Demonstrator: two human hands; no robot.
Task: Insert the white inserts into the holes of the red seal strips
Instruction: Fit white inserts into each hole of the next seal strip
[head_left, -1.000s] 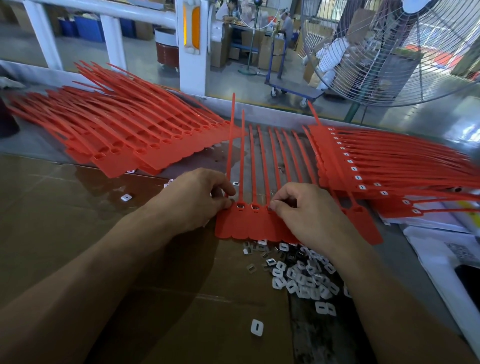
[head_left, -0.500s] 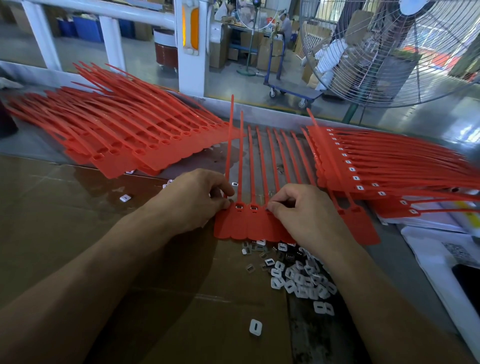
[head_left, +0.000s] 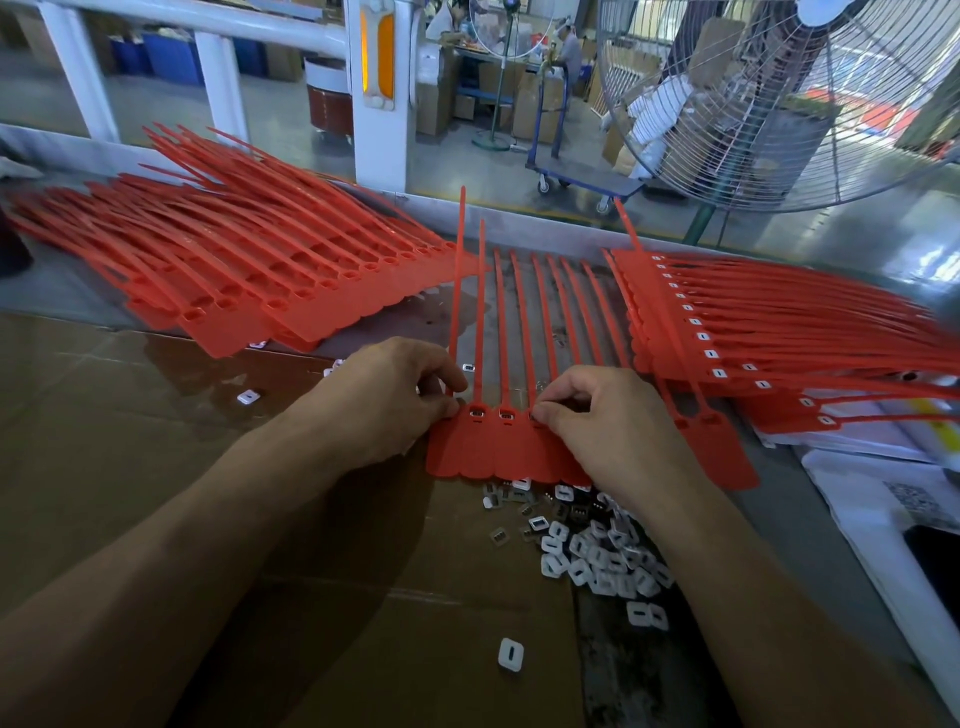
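A connected row of red seal strips (head_left: 498, 447) lies in front of me, tails pointing away. Two of its holes near the left hold white inserts (head_left: 478, 413). My left hand (head_left: 384, 400) grips the row's left edge with curled fingers. My right hand (head_left: 613, 421) presses thumb and fingertip onto a hole in the row's middle; whether an insert sits under the fingertips is hidden. A heap of loose white inserts (head_left: 592, 551) lies just below the row, under my right wrist.
A pile of red strips with open holes (head_left: 249, 280) spreads at the left. A stack of strips with inserts fitted (head_left: 769, 332) lies at the right. Brown cardboard (head_left: 156, 467) covers the bench. Stray inserts (head_left: 510, 656) lie about. A large fan (head_left: 779, 104) stands behind.
Both hands stay almost in place on the row of strips. The right fingertips have shifted slightly on the hole they press.
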